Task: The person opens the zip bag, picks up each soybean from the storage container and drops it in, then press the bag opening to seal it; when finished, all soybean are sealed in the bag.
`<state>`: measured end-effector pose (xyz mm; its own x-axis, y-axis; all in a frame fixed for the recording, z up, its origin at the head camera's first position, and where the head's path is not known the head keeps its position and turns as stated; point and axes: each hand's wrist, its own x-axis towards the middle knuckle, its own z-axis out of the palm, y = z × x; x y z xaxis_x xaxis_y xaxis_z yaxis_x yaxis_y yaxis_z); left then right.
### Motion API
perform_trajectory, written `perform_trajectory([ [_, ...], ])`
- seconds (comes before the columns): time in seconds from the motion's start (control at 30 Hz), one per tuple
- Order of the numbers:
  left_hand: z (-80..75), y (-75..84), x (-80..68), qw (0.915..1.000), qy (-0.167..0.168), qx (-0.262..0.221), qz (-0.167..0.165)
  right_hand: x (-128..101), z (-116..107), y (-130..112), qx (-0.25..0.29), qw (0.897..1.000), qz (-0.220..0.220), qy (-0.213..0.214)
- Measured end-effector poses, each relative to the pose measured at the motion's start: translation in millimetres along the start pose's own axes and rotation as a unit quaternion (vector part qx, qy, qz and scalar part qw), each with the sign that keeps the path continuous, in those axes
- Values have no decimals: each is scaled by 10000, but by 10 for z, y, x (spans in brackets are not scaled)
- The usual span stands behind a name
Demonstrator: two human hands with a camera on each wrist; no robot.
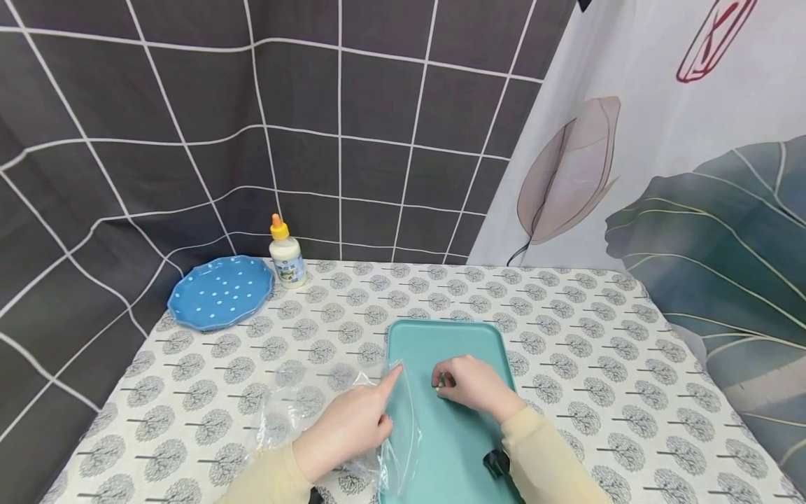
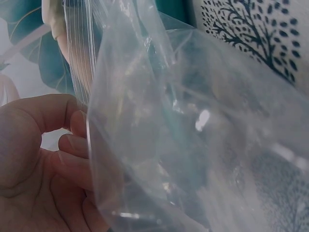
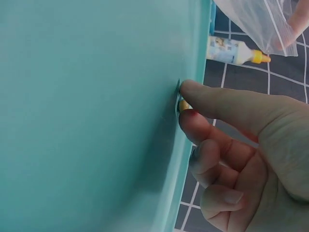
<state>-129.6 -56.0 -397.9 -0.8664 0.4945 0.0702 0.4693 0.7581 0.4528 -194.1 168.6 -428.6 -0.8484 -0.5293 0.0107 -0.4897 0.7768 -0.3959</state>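
My left hand (image 1: 354,414) holds a clear zip-lock bag (image 2: 193,130) by its edge. In the head view its index finger points forward along the bag's mouth; in the left wrist view the other fingers are curled at the plastic. The bag overlaps the left side of a teal tray (image 1: 434,448). Above the tray, my right hand (image 1: 475,383) pinches a small, thin, dark piece with a yellow spot (image 3: 183,106) between thumb and index fingertip. Most of that piece is hidden by the fingers, and I cannot tell its kind.
A blue polka-dot plate (image 1: 220,292) with a wavy rim lies at the back left. Beside it stands a white glue bottle (image 1: 289,260) with a yellow-orange cap. The tree-print cloth (image 1: 604,392) covers the table, and a dark checked curtain (image 1: 378,168) hangs behind.
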Motion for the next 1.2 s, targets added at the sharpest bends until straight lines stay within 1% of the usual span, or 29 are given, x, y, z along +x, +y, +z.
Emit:
perform_trajectory([
  [0.3,5,-4,-4,10000,28,49,54,37,8,44,-25,9998,-128,-174],
  [0.6,8,-14,3,10000,5,16,56,39,26,27,-28,9996,-213,-196],
  [0.77,8,-17,6,10000,16,21,57,14,19,13,70,9995,-303,-90],
  [1.03,8,-14,-1,9999,49,69,90,23,25,-8,99,9995,-199,-241],
  [1.2,0,-12,-6,10000,67,19,66,29,34,5,52,9994,-249,-213],
])
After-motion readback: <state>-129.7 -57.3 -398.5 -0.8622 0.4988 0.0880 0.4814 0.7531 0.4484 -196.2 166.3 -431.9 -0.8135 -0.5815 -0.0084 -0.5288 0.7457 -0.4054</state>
